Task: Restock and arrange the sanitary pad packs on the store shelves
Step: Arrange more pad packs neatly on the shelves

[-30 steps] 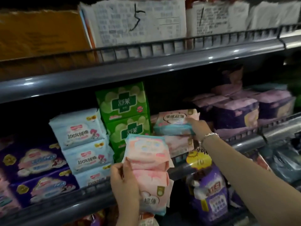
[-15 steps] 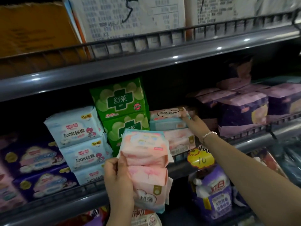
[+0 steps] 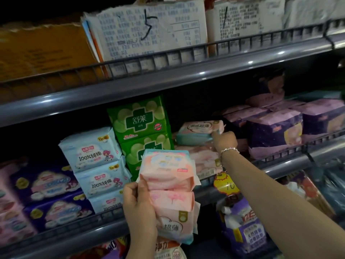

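Observation:
My left hand grips two pink sanitary pad packs, held one above the other in front of the middle shelf. My right hand reaches into that shelf. Its fingertips press the right end of a pink and teal pack, which lies flat on top of another pink pack. A bead bracelet sits on my right wrist.
Green packs stand stacked left of the pink pile, with pale blue packs and dark purple packs further left. Purple packs fill the right. Cartons line the top shelf. A yellow price tag hangs from the rail.
My right hand has set the pink and teal pack on the pile and pushed it deeper into the shelf. The left hand kept its two packs, barely moving.

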`<control>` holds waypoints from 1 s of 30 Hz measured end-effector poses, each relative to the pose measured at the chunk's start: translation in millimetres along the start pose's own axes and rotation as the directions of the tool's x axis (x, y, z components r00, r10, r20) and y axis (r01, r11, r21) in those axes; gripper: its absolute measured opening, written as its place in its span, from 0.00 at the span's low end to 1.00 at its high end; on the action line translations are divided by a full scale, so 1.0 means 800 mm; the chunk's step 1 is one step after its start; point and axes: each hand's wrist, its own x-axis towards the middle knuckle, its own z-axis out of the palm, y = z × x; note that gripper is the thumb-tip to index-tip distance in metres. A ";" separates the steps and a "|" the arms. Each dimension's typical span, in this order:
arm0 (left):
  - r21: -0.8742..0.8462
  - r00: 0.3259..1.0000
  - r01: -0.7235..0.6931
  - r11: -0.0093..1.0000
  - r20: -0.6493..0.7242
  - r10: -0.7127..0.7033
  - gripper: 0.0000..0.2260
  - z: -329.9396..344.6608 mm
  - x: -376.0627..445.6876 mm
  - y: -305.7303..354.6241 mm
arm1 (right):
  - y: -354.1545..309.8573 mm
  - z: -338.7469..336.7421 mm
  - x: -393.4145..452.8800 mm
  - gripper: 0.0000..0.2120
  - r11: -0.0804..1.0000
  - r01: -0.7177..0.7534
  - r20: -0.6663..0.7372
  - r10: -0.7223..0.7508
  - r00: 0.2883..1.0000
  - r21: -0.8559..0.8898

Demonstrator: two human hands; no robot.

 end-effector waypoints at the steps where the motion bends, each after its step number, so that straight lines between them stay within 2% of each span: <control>1: 0.006 1.000 -0.006 1.000 -0.003 0.006 0.10 0.000 -0.001 0.001 | -0.003 0.004 -0.006 0.20 1.000 -0.012 0.082 0.011 0.997 0.004; 4: 0.010 1.000 -0.016 1.000 0.009 0.016 0.10 0.003 -0.008 0.005 | -0.004 0.005 -0.025 0.17 0.999 -0.051 0.329 0.050 0.943 -0.007; 8: 0.024 0.999 -0.024 0.999 0.022 0.023 0.09 0.013 -0.015 0.009 | -0.006 -0.033 -0.051 0.13 0.996 0.061 0.420 -0.026 0.907 -0.070; 12: 0.026 0.998 -0.044 0.999 0.036 0.043 0.10 0.031 -0.022 0.011 | -0.002 -0.088 -0.104 0.20 0.993 0.119 0.557 -0.087 0.826 -0.022; 14: -0.014 0.998 -0.050 0.999 0.038 0.050 0.10 0.045 -0.029 0.017 | 0.009 -0.110 -0.130 0.30 0.994 0.111 0.654 -0.085 0.751 0.001; 16: -0.044 0.998 -0.051 0.998 0.041 0.052 0.10 0.061 -0.035 0.023 | 0.019 -0.126 -0.149 0.46 0.991 0.119 0.730 -0.121 0.672 0.055; 18: -0.060 0.997 -0.049 0.997 0.054 0.052 0.09 0.079 -0.041 0.027 | 0.029 -0.132 -0.160 0.54 0.977 0.115 0.733 -0.209 0.647 0.177; 20: -0.085 0.997 -0.037 0.996 0.070 0.043 0.08 0.099 -0.047 0.029 | 0.038 -0.131 -0.167 0.57 0.942 0.116 0.657 -0.304 0.690 0.314; 23: -0.095 0.993 0.002 0.995 0.114 0.009 0.07 0.133 -0.053 0.033 | 0.052 -0.126 -0.164 0.56 0.879 0.203 0.474 -0.412 0.778 0.430; 25: -0.089 0.984 0.004 0.996 0.178 0.012 0.06 0.150 -0.052 0.027 | 0.056 -0.129 -0.160 0.50 0.843 0.211 0.348 -0.415 0.841 0.495; 27: -0.094 0.960 -0.056 0.994 0.267 0.079 0.07 0.160 -0.048 0.023 | 0.059 -0.133 -0.152 0.45 0.804 0.187 0.248 -0.381 0.891 0.565; 30: -0.109 0.897 -0.162 0.981 0.397 0.192 0.11 0.158 -0.033 0.024 | 0.062 -0.141 -0.132 0.40 0.779 0.137 0.206 -0.324 0.923 0.612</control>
